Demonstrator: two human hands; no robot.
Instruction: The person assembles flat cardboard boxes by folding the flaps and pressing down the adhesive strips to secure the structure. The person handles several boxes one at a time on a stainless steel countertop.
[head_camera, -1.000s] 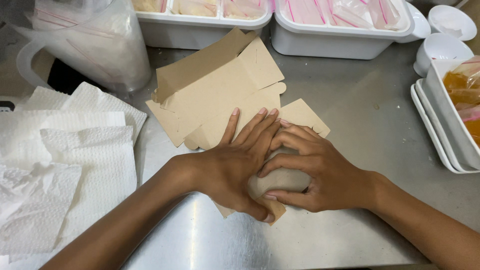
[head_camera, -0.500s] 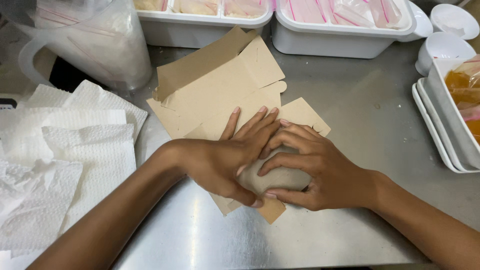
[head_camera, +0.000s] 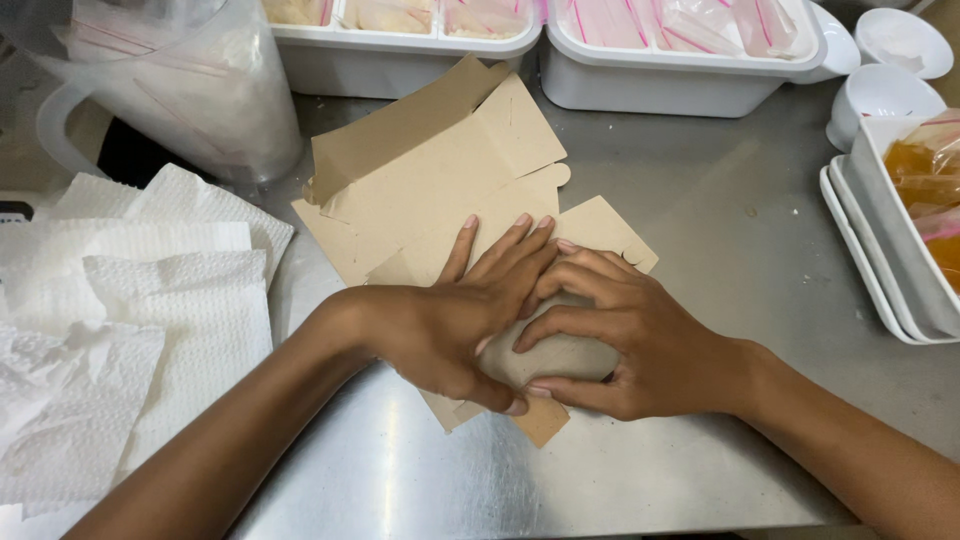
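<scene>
- Cupping a rounded, paper-wrapped bundle (head_camera: 555, 355) between them, both hands press down on the middle of a flat brown cardboard box blank (head_camera: 440, 190) lying on the steel counter (head_camera: 720, 230).
- The left hand (head_camera: 450, 320) lies over the bundle's near-left side, fingers spread and pointing away from the person, thumb curled under the front edge; it is closed around the bundle rather than held wide.
- The right hand (head_camera: 640, 345) comes in from the other side, its fingers arched over the top and its thumb along the lower edge, so that the two thumbs nearly meet. The grip looks meant to keep the wrap tight and the shape round.
- What is inside the wrap is hidden.
- The box blank spreads out beyond the fingers, its flaps unfolded and one flap raised at the far left, so the bundle sits on what seems to be the base panel.
- A stack of white paper towels (head_camera: 130, 320) lies to the left, just beside the left forearm.
- A clear plastic jug (head_camera: 190, 90) stuffed with thin plastic bags stands at the far left.
- Two white tubs (head_camera: 620, 85) holding small clear bags line the far edge.
- White trays (head_camera: 880, 250) with bagged orange sauce sit at the right, small white cups (head_camera: 880, 95) behind them.
</scene>
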